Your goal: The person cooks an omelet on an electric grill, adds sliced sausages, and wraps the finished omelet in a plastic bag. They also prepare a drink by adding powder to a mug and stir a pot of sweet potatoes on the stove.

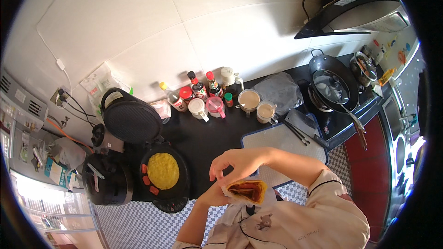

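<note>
A folded pancake roll (247, 192) in a pale paper or plastic sleeve is held close to my body, its browned open end facing up. My left hand (215, 194) grips the sleeve from the left. Curled over its upper left edge is my right hand (238, 165), thumb close to the sleeve; whether it pinches the sleeve is hidden. To the left, a round yellow egg pancake (163, 171) lies on the black plate of an electric griddle (183, 176). Several pink sausage or ham pieces (146, 180) sit along its left side. The griddle's ridged lid (133, 121) stands raised.
Left of the griddle is a black cooker (107, 179). Sauce bottles (198, 86) and lidded jars line the wall. Two cups of milky brown drink (248, 100) stand near a cutting board (277, 138) bearing a cleaver (304, 124) and chopsticks (294, 129). A wok (334, 65) is on the stove.
</note>
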Tool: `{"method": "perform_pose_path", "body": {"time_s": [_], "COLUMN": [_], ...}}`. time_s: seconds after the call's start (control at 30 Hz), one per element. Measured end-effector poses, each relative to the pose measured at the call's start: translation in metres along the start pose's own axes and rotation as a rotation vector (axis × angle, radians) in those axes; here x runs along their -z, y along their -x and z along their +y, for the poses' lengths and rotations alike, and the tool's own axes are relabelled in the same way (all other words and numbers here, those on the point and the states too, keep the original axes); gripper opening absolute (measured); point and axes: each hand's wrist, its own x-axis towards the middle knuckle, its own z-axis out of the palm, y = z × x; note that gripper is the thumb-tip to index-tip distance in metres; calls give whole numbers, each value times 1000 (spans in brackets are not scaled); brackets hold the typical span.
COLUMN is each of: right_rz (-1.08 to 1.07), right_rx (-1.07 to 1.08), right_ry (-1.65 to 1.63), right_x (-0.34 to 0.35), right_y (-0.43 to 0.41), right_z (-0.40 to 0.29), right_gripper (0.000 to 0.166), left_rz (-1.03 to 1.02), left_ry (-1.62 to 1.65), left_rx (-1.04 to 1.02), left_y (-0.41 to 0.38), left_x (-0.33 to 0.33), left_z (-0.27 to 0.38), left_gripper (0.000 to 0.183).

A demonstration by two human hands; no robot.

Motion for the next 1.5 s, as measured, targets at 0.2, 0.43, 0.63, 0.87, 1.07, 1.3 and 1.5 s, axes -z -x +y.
{"method": "perform_pose_path", "body": {"time_s": [0.2,0.43,0.63,0.87,1.07,1.3,1.5], "right_rz": [60,43,49,-86,-109,16,-279], "right_rx": [-262,43,-339,114,-132,234,-23], "right_ry": [-253,191,-73,39,30,44,356], "right_x": [-9,-16,4,-10,2,-14,-17], "right_y": [5,15,33,50,67,76,45], "right_z": [26,13,15,18,25,12,-23], "right_gripper": [23,23,26,21,26,21,22], "left_rz": [199,56,198,59,-109,-136,-354], "left_ry": [-157,-391,-301,-616,-451,-400,-384], "left_rx": [34,-30,-23,-130,-129,-37,-265], "left_y": [3,-8,-25,-41,-55,-54,-60], "left_x": [-5,-11,-32,-43,-60,-65,-52], "left_z": [-14,-39,-14,-33,-35,-18,-16], "left_gripper": [53,49,46,41,49,48,47]}}
